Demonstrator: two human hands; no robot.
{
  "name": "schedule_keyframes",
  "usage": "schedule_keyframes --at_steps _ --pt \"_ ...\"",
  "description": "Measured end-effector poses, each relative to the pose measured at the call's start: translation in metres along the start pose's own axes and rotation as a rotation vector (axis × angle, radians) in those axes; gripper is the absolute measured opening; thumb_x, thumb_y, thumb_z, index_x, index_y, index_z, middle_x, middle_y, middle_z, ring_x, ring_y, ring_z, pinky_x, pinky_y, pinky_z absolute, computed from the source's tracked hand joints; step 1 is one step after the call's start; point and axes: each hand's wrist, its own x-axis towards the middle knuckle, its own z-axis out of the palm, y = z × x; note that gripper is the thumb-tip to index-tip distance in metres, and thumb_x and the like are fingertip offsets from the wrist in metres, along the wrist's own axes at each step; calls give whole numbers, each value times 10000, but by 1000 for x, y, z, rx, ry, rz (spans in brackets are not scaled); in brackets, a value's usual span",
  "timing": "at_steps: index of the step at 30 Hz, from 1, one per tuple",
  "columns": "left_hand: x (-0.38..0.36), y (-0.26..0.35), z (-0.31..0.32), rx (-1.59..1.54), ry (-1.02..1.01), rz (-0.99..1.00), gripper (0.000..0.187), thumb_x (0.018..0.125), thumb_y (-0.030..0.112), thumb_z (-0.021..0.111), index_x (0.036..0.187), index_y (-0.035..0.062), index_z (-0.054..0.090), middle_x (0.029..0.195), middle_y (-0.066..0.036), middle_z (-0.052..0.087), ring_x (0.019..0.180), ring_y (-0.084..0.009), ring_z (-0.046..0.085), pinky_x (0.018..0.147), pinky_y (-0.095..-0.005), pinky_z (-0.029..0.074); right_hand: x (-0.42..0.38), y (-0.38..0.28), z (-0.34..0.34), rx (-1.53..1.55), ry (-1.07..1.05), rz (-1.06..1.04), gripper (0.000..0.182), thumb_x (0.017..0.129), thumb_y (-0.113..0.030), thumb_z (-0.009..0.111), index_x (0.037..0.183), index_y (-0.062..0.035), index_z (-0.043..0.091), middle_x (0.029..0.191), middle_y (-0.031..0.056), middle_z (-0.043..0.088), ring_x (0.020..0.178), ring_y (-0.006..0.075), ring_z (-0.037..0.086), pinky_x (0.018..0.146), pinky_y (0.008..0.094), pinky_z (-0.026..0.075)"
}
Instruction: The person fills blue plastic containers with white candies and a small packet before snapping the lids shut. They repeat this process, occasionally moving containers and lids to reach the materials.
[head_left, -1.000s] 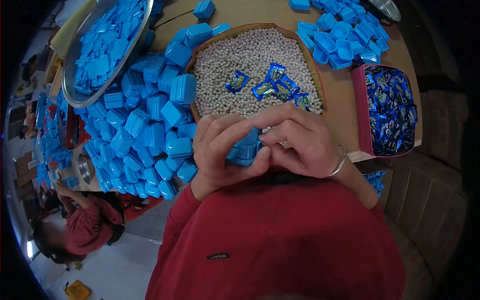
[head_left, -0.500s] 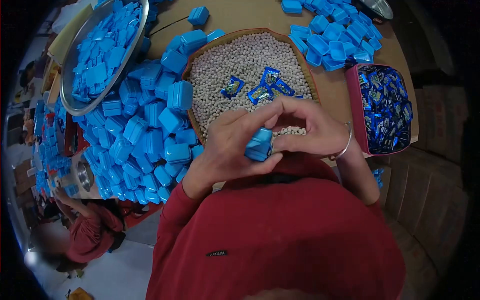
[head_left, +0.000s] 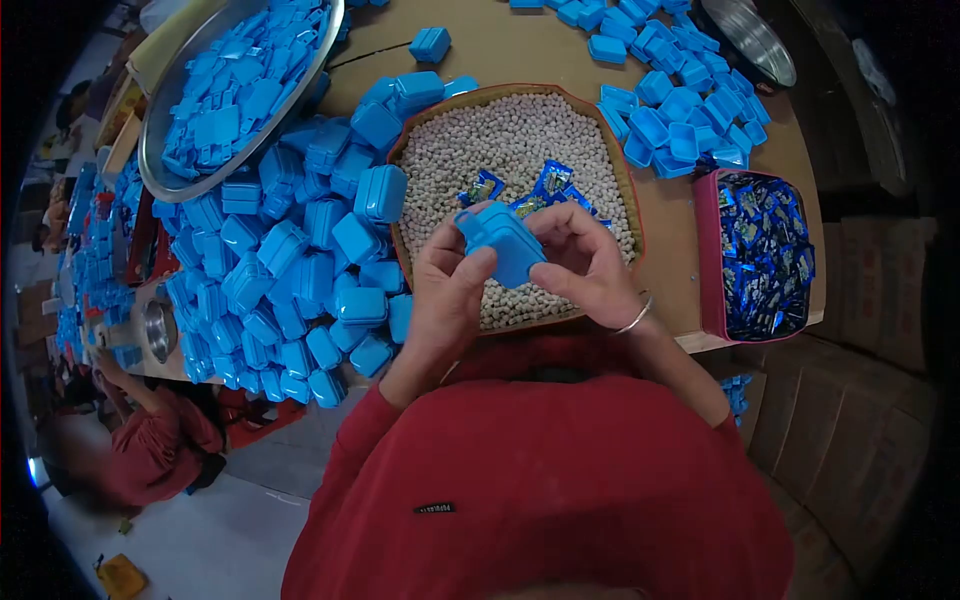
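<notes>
Between my two hands is a small blue plastic case [head_left: 505, 245], tilted, with its broad face up and a small tab at its upper left end. My left hand [head_left: 450, 290] is closed on its left side, thumb lying on the face. On the other side, my right hand [head_left: 592, 270] grips the right edge between thumb and fingers. Whether anything is inside the case is hidden. Just beyond and below the hands lies a shallow tray [head_left: 640, 205] of pale round beads or beans [head_left: 500, 130], with several shiny blue packets [head_left: 553, 180] on top.
Many blue cases [head_left: 300, 260] are heaped at left, beside a metal basin [head_left: 150, 160] of flat blue lids. Open blue box halves [head_left: 680, 110] lie at upper right. A pink-edged container [head_left: 710, 260] holds blue packets. Another person [head_left: 165, 440] sits at lower left.
The case has turned so its broad face shows, and my hands have moved slightly left, holding it from both sides. The whole view has shifted a little.
</notes>
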Motion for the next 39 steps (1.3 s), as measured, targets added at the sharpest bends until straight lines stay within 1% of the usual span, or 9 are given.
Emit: schedule_keyframes --at_steps 1,3,4,7,11,22,26,30,39 --pt "-1 0 -1 153 9 57 611 745 113 749 1271 -21 470 1170 -99 562 1077 -172 544 913 -316 448 0 0 2 -4 -5 22 418 781 -68 706 1137 -27 491 1103 80 530 1015 160 558 868 307 469" --pt "1 8 -2 453 27 179 568 762 109 730 1256 -23 483 1149 -102 580 1076 -166 543 911 -312 446 2 -20 8 -696 53 -298 409 762 -65 708 1113 -33 499 1079 109 531 993 204 574 845 304 473" --pt "3 12 -7 986 -25 405 511 765 90 713 1222 -19 512 1086 -114 599 1031 -202 564 875 -321 448 4 -34 14 -1045 80 -456 405 753 -63 708 1101 -36 503 1066 123 532 981 226 582 834 302 475" --pt "4 34 3 1544 -334 711 534 737 78 717 1225 1 514 1044 -140 588 985 -270 564 824 -343 449 6 -42 20 -1362 -121 -648 215 735 -68 628 939 -46 563 910 96 540 851 245 582 709 320 498" --pt "7 33 -3 1259 -329 539 579 728 64 700 1263 10 487 1090 -158 529 945 -313 530 827 -386 431 -1 -50 25 -1297 -59 -633 211 726 -21 626 936 -43 632 882 86 607 812 233 628 669 326 529" --pt "24 -13 7 1128 -148 857 545 586 46 735 1097 39 544 893 -122 556 750 -274 563 663 -347 465 -3 -37 1 -1361 -38 -606 190 735 -43 622 922 -36 591 885 103 642 822 248 652 671 344 537" --pt "20 -14 11 1170 -119 931 485 593 36 764 1025 24 544 882 -80 556 770 -170 558 688 -280 461 -1 -32 2 -1357 -2 -623 182 727 -30 630 903 -29 580 882 111 639 793 247 648 665 334 537" --pt "19 -8 21 1204 -152 1009 443 575 1 736 976 20 550 850 -75 552 754 -171 563 664 -285 460 4 -26 -2 -1207 24 -658 179 715 -10 622 847 -49 508 762 90 511 705 253 590 562 354 477" --pt "30 12 6 889 -511 83 562 572 176 722 1092 25 569 926 -24 564 900 -120 546 821 -251 424 -6 -45 -11 -714 -105 -99 142 758 -1 655 827 -30 535 758 86 587 716 220 607 616 312 471"
